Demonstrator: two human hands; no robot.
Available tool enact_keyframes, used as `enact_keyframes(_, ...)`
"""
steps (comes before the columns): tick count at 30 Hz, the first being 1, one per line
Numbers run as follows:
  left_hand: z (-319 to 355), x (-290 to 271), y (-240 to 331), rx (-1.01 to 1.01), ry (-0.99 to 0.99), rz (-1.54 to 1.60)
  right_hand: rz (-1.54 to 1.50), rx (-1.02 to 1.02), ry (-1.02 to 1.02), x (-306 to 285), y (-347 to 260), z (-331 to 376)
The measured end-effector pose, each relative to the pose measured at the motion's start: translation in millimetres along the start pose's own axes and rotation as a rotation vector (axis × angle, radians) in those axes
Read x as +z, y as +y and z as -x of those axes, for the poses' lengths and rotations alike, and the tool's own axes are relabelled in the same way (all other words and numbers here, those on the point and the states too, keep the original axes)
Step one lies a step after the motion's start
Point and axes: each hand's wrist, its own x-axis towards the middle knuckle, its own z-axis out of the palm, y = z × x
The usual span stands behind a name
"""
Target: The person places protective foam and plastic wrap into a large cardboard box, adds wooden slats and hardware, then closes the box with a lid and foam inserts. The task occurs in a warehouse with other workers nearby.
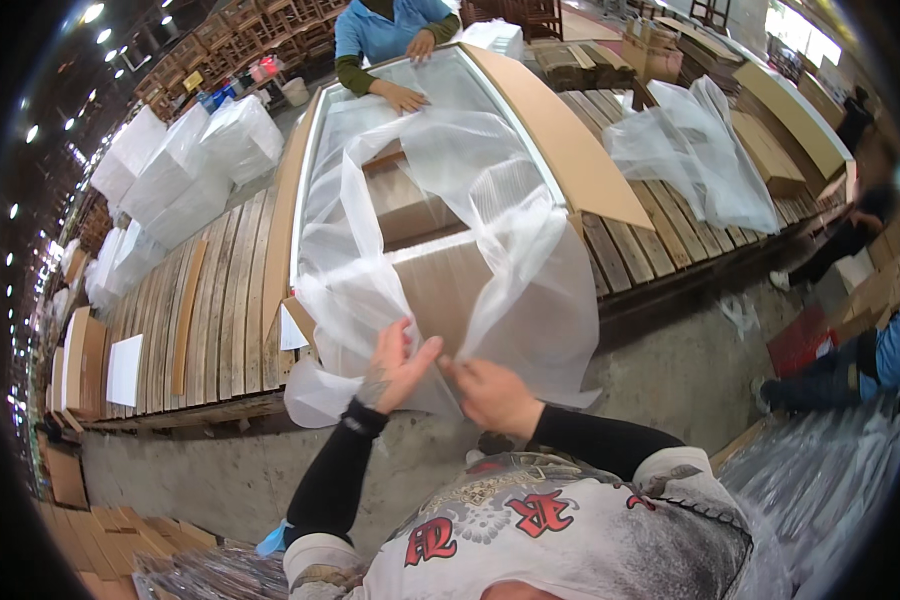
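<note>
A carton [545,110] with its flaps folded out lies on the slatted wooden platform. White foam edging lines its opening, and translucent white foam sheet [535,300] drapes over its contents and down its near end. Through a gap in the sheet I see brown cardboard [440,290] and a dark recess. By the near end, my left hand [398,370] is open, thumb and fingers apart, beside the sheet's left part. My right hand [495,395] is closed, its fingers pinching the sheet's edge near the gap's lower end. Its fingertips are partly hidden.
Across the carton, a co-worker in a blue top [385,35] rests both hands on its far end. White-wrapped blocks [175,160] stand far left. More foam sheet [685,150] and flat cartons lie on the slats at right. Plastic-wrapped stacks [820,480] stand at lower right.
</note>
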Motion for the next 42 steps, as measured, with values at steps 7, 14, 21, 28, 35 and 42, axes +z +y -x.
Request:
enact_keyframes(7,-22.9,66.7,-27.0,0.121,0.275,-0.345,-0.382,-0.307,0.065,2.5,11.1,13.1)
enact_keyframes(14,-25.3,73.8,-46.6,0.133,0.422,-0.135,-0.208,0.601,0.943,-31.5,145.5,32.1)
enact_keyframes(21,-2.0,75.7,-57.4,-0.183,0.583,0.254,0.374,0.776,0.672,-18.0,169.7,69.8)
enact_keyframes(28,24.8,58.7,-60.7,-0.249,0.208,-0.357,-0.271,0.475,0.705,11.7,96.3,52.4)
enact_keyframes(35,10.4,65.0,-35.1,-0.366,0.113,0.871,-1.055,0.398,-0.105,68.4,6.6,-21.6)
enact_keyframes(42,19.2,13.4,-20.1,-0.210,-0.031,1.467,-1.567,0.383,-0.006,70.5,-19.4,-60.7)
